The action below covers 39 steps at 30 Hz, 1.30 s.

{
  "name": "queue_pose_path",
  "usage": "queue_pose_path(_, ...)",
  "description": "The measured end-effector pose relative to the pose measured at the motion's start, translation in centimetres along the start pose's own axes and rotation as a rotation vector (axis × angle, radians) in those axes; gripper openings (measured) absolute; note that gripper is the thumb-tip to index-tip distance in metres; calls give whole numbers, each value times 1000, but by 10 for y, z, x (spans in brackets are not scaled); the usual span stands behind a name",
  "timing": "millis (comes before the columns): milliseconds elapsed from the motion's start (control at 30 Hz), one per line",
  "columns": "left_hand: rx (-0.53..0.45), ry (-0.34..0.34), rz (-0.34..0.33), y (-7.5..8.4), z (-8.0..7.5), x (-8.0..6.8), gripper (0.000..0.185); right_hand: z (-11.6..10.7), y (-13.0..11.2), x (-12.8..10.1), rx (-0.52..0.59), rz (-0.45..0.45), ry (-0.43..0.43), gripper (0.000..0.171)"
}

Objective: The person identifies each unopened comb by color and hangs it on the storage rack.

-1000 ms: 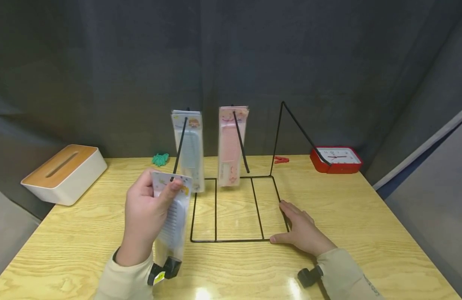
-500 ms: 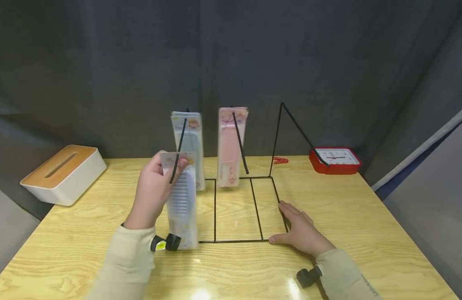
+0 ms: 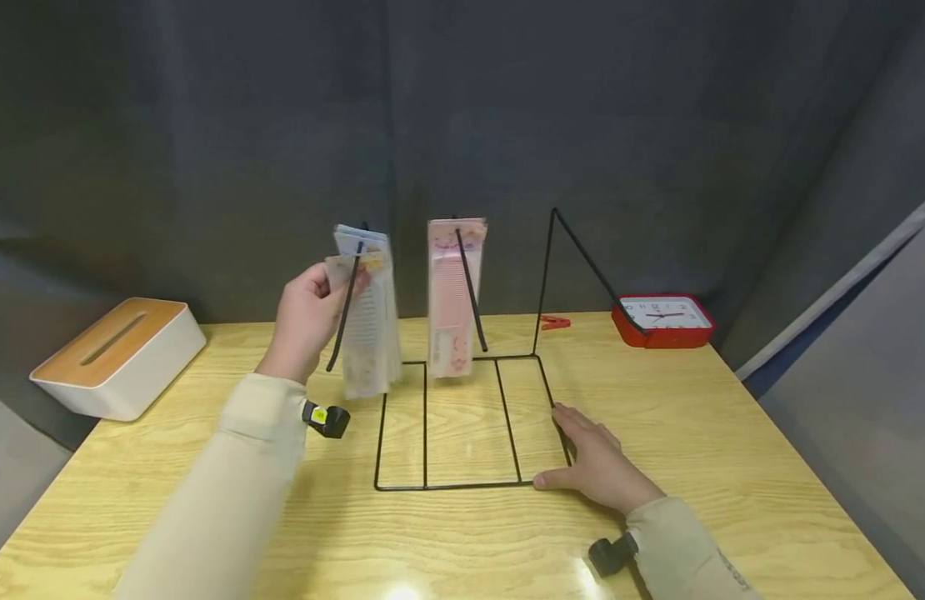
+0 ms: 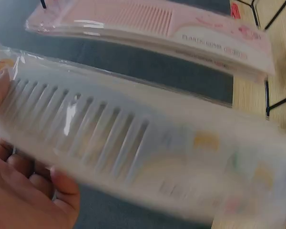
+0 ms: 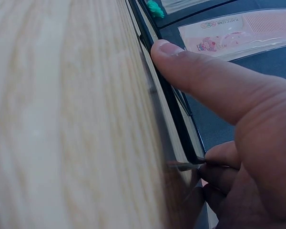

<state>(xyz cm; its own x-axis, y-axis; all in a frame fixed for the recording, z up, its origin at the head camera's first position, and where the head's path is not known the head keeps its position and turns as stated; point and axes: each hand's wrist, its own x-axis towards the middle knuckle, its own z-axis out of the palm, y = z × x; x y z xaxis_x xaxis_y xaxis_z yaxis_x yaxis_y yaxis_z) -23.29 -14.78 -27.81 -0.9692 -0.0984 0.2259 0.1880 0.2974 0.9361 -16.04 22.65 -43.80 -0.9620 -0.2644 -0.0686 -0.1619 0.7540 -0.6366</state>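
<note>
1 packaged comb [image 3: 367, 329], now higher, at the left hook [image 3: 345, 312], left hand's [image 3: 307, 312] fingers clamped on it.

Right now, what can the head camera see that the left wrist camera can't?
Only the head view shows the tissue box, the red clock and the right hand resting on the wire rack. Only the left wrist view shows the packaged comb's teeth up close. Both show the left hand holding the packaged comb, and the pink comb.

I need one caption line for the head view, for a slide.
Left hand holds a packaged comb at the wire rack's left hook; right hand rests on the rack's base.
</note>
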Motion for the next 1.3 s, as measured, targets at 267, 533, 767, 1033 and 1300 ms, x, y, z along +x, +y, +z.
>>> queue_pose_path(267, -46, 62, -78, -3, -1, 7, 47, 1, -1, 3, -13, -6, 6, 119)
queue_pose_path(533, -119, 66, -133, -7, 7, 8, 45, 2, -1, 4, -8, 0, 6, 119)
queue_pose_path(767, -49, 133, -108, -17, 11, 8, 51, 2, -1, 5, 2, -1, 7, 119)
queue_pose_path(1033, -14, 162, -76, -29, 14, 7, 54, 3, 2, 7, 11, 13, 8, 120)
queue_pose_path(1300, -41, 187, -54, -33, 17, 2, 46, 2, 3, 8, -2, 4, 12, 120)
